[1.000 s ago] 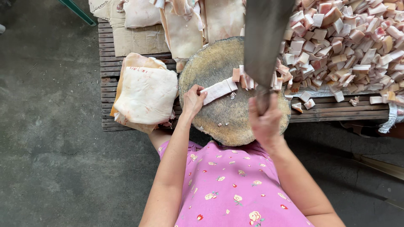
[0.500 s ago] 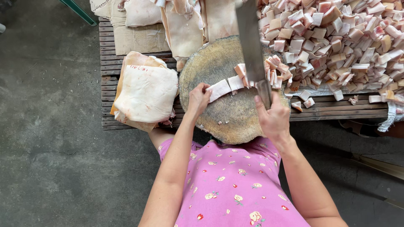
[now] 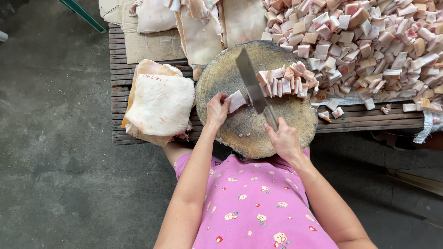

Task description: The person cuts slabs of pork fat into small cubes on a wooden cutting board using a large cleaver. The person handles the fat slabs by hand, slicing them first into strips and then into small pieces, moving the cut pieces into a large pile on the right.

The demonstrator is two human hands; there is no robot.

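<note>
A round wooden chopping block (image 3: 240,124) sits on a low slatted wooden table (image 3: 369,121). My left hand (image 3: 217,109) presses down a short white strip of pork fat (image 3: 236,100) on the block. My right hand (image 3: 283,138) grips the handle of a cleaver (image 3: 251,85), whose blade stands on edge across the strip, just right of my left fingers. Cut pieces of fat (image 3: 288,83) lie in a row on the block to the right of the blade.
A big heap of cut pink-white cubes (image 3: 369,41) fills the table's right side. A stack of large fat slabs (image 3: 159,103) lies left of the block, more slabs (image 3: 198,27) and cardboard behind it. Grey concrete floor (image 3: 50,138) surrounds the table.
The cleaver was raised high a second ago and has come down onto the strip. The strip under my left hand is shorter, and more cut pieces lie right of the blade.
</note>
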